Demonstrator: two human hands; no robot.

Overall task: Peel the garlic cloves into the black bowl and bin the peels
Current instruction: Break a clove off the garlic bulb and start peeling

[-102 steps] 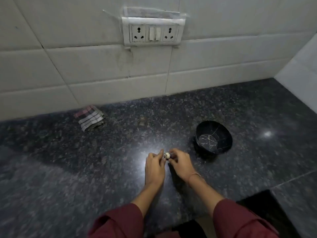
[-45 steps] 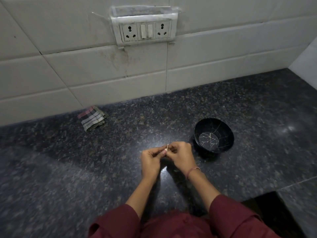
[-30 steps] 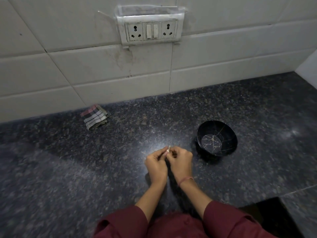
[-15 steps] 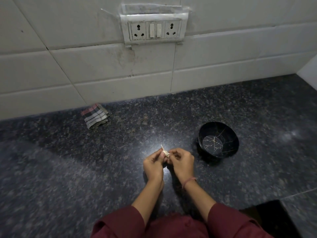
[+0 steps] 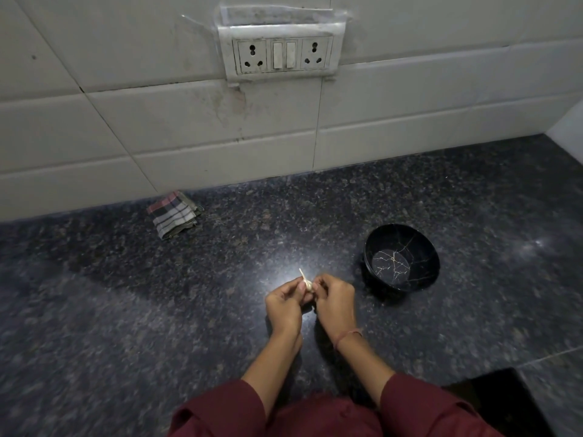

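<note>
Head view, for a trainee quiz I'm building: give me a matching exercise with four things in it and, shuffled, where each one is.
1 garlic clove
2 black bowl
3 checked cloth
4 socket panel

A on the tiled wall
B folded on the counter, by the wall
C pinched between left hand and right hand
D empty, on the counter right of the hands

Pairs: 1-C, 2-D, 3-B, 4-A

No readable text, no labels, no brands, no numbers; nothing legible on any surface
</note>
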